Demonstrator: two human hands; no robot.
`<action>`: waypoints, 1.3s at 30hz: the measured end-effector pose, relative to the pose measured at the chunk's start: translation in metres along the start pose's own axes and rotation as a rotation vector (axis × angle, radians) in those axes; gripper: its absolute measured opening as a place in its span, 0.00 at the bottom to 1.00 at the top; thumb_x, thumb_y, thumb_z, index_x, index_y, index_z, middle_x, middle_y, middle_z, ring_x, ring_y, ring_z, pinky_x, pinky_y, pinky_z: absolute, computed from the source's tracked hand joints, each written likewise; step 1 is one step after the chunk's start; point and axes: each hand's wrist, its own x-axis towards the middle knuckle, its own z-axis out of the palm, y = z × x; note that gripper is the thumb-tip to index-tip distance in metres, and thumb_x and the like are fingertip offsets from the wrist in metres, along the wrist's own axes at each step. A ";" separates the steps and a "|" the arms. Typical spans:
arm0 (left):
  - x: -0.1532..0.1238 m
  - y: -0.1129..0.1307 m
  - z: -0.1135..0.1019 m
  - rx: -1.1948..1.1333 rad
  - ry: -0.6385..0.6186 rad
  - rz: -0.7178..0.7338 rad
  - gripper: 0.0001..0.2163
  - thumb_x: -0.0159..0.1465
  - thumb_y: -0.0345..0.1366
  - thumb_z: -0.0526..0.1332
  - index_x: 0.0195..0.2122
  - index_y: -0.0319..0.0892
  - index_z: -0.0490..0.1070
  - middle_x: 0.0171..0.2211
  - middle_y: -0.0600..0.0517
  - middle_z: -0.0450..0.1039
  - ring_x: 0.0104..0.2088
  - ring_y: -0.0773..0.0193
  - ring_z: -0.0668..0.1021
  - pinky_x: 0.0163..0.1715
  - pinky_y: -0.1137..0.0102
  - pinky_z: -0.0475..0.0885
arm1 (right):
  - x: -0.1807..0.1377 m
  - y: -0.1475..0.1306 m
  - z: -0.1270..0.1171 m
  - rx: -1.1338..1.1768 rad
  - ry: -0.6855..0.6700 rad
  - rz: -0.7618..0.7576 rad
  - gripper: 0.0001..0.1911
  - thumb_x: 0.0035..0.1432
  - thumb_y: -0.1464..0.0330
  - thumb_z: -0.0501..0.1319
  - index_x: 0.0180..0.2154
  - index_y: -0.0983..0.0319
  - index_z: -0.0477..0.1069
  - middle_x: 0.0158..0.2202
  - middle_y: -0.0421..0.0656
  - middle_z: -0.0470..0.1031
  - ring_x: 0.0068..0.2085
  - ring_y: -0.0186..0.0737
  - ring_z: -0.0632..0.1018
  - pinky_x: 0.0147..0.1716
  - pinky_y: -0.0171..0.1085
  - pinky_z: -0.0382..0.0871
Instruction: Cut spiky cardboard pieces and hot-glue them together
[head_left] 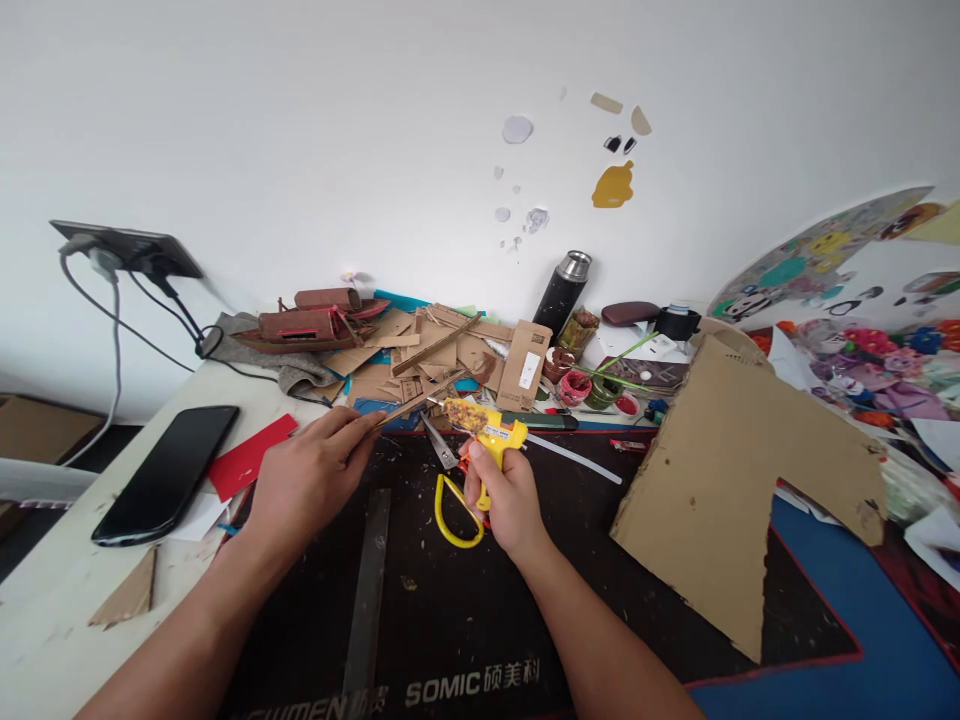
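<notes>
My right hand [504,490] is closed around the handle of a yellow hot glue gun [491,432], a translucent glue stick [576,460] poking out of its back. The gun's nozzle points left, close to a narrow cardboard strip [414,402]. That strip is pinched between the fingers of my left hand [319,465] and slants up to the right. Whether nozzle and strip touch, I cannot tell. Beneath the gun lie scissors [459,512] with yellow handles, partly hidden by my right hand. A metal ruler [367,590] rests on the dark mat between my forearms.
Cardboard scraps [442,345] pile up along the wall beside brown model boats [304,325]. A black thermos [561,295] stands behind open paint jars [576,388]. A large cardboard sheet [712,480] lies at right. At left are a phone [166,475] and red paper [253,457].
</notes>
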 end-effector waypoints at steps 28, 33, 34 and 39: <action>-0.001 -0.004 0.004 -0.003 0.044 0.039 0.19 0.77 0.43 0.54 0.54 0.50 0.85 0.48 0.49 0.85 0.42 0.56 0.86 0.29 0.68 0.73 | 0.003 -0.001 -0.003 0.065 0.025 -0.004 0.30 0.58 0.42 0.69 0.38 0.64 0.74 0.14 0.32 0.66 0.12 0.29 0.61 0.14 0.30 0.51; -0.001 -0.004 0.004 0.017 0.059 0.055 0.19 0.78 0.44 0.53 0.54 0.48 0.85 0.47 0.49 0.85 0.41 0.56 0.86 0.29 0.67 0.72 | 0.004 0.000 -0.003 0.061 0.032 -0.028 0.29 0.59 0.43 0.69 0.38 0.64 0.74 0.14 0.32 0.66 0.12 0.29 0.62 0.15 0.31 0.53; -0.001 -0.003 0.004 0.020 0.059 0.057 0.19 0.78 0.44 0.53 0.54 0.48 0.85 0.48 0.49 0.85 0.41 0.56 0.86 0.29 0.67 0.72 | 0.004 0.000 -0.003 0.063 0.037 -0.029 0.29 0.60 0.43 0.69 0.38 0.64 0.75 0.14 0.32 0.66 0.12 0.28 0.62 0.15 0.31 0.53; 0.000 -0.003 0.003 0.023 0.051 0.044 0.19 0.78 0.44 0.52 0.54 0.49 0.84 0.48 0.50 0.86 0.42 0.56 0.86 0.30 0.67 0.72 | 0.004 0.002 -0.004 0.092 0.049 -0.029 0.28 0.59 0.43 0.70 0.39 0.63 0.75 0.15 0.32 0.67 0.12 0.29 0.61 0.14 0.31 0.51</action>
